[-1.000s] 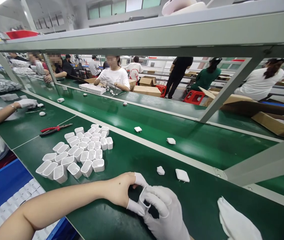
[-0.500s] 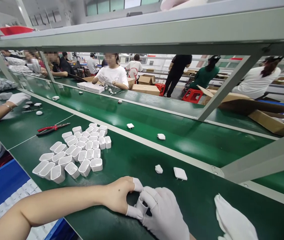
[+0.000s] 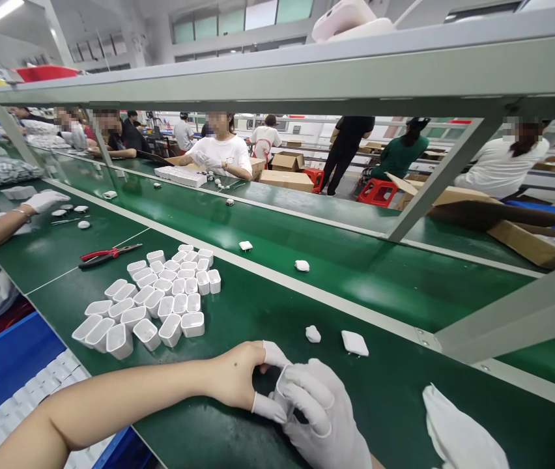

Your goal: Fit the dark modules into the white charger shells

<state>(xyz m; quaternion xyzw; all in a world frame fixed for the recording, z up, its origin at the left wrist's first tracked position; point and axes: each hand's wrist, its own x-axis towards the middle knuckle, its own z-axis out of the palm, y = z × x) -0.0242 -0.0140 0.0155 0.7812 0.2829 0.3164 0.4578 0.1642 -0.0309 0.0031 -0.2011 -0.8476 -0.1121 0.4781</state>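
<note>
Near the bench's front edge, my left hand [image 3: 245, 378], with white covers on its fingertips, grips a small white cup [image 3: 283, 385] from the left. My right hand [image 3: 324, 407], in a white glove, is wrapped round the same cup from the right, and its fingers partly hide it. Left of my hands stands a group of white open cups [image 3: 153, 296] on the green bench [image 3: 238, 319]. Beyond my hands lie a small white lump [image 3: 313, 334] and a white square piece [image 3: 354, 343].
Red-handled pliers [image 3: 110, 255] lie behind the cups. A white cloth [image 3: 463, 426] rests at the right. At the left is a co-worker's gloved hand [image 3: 45, 200], above a blue bin [image 3: 11, 355]. A metal post [image 3: 512, 312] rises at the right; small white pieces lie on the belt.
The view has tilted up slightly. Both hands still hold the cup, which has turned a little between them. Two white pieces on the belt have shifted left.
</note>
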